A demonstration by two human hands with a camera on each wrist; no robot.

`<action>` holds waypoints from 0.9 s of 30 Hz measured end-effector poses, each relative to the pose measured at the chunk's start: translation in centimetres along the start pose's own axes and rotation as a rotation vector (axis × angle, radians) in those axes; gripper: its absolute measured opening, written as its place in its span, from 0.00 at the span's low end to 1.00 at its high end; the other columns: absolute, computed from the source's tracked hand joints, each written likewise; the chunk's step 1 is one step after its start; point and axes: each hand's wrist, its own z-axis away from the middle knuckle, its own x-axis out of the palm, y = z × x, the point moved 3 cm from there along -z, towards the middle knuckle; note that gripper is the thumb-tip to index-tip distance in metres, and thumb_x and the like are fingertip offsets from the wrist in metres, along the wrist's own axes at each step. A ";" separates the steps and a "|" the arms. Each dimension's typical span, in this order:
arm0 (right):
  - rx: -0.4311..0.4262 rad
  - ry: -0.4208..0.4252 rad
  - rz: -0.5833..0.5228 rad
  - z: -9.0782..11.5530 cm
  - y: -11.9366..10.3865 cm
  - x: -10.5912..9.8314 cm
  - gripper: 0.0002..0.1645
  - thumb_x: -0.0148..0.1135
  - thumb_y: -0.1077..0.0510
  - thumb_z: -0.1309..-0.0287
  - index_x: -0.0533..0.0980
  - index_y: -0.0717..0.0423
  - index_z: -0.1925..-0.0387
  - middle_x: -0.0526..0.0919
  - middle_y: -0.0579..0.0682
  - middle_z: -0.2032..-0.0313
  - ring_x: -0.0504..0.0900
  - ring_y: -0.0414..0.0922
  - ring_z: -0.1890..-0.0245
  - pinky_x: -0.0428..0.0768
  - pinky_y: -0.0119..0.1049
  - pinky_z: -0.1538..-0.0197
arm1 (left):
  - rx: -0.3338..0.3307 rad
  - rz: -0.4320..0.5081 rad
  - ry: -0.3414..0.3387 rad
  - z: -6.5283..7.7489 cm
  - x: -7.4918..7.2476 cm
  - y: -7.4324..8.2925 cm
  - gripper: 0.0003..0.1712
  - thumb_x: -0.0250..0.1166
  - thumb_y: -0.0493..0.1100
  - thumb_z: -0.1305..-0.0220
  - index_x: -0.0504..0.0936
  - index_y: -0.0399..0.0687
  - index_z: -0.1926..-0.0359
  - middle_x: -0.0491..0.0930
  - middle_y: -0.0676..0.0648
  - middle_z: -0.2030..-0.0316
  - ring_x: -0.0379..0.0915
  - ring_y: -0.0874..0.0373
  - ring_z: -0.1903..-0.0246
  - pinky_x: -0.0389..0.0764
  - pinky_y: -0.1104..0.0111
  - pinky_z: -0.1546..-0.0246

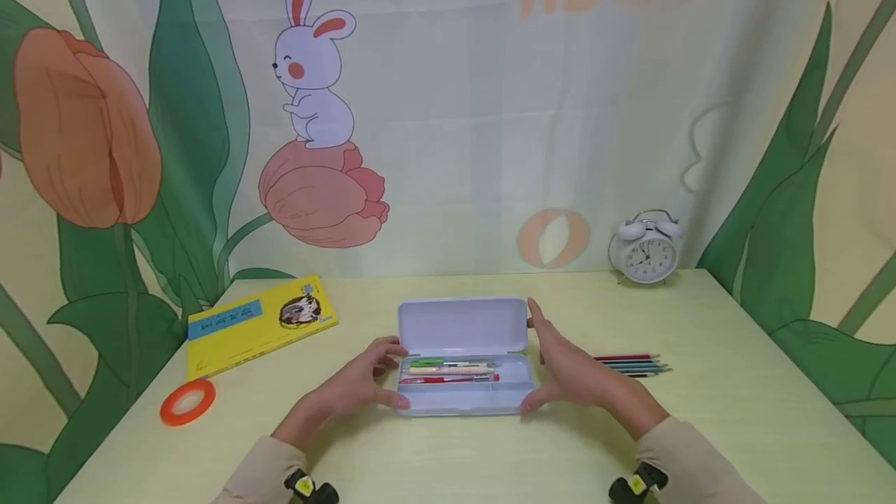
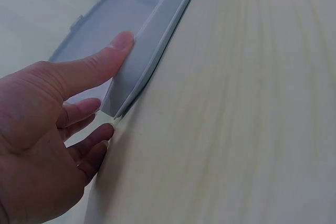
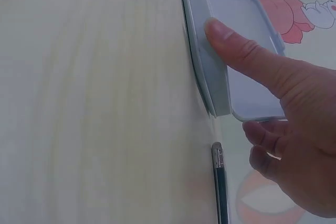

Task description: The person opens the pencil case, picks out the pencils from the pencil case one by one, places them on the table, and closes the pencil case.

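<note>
A pale lavender pencil case (image 1: 462, 401) lies on the table with its lid (image 1: 462, 325) raised at the back. Inside it are several pens, among them a red pen (image 1: 448, 379) and a green one (image 1: 427, 362). My left hand (image 1: 360, 379) grips the case's left end, thumb (image 2: 122, 43) on the front wall and fingers round the side. At the right end my right hand (image 1: 570, 368) grips it likewise, its thumb (image 3: 218, 30) on the front wall and the index fingertip up beside the lid.
Several pencils (image 1: 633, 365) lie right of the case, close behind my right wrist. A yellow book (image 1: 262, 329) and an orange roll of tape (image 1: 187, 402) are on the left. At the back right stands a white alarm clock (image 1: 647, 251), before a printed curtain (image 1: 455, 138).
</note>
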 end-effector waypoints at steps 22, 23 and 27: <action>-0.238 -0.012 0.239 0.6 -1.6 -0.3 0.47 0.84 0.54 0.62 0.67 0.56 0.41 0.75 0.47 0.49 0.76 0.45 0.52 0.79 0.43 0.49 | 0.107 -0.035 -0.078 0.2 0.3 0.7 0.34 0.78 0.41 0.47 0.68 0.52 0.45 0.72 0.45 0.43 0.65 0.47 0.42 0.60 0.47 0.34; -0.258 -0.015 0.257 0.6 -1.5 -0.2 0.43 0.83 0.54 0.61 0.69 0.55 0.44 0.74 0.46 0.50 0.76 0.45 0.51 0.79 0.44 0.48 | 0.104 -0.046 -0.084 0.2 0.3 0.6 0.31 0.78 0.41 0.47 0.69 0.53 0.46 0.72 0.45 0.44 0.65 0.47 0.43 0.59 0.47 0.34; -0.288 -0.047 0.299 0.6 -1.3 0.1 0.32 0.80 0.54 0.57 0.73 0.49 0.51 0.72 0.43 0.50 0.75 0.44 0.52 0.79 0.41 0.48 | 0.108 -0.082 -0.103 0.3 0.3 0.4 0.29 0.77 0.42 0.47 0.69 0.55 0.49 0.70 0.46 0.43 0.63 0.46 0.41 0.57 0.47 0.34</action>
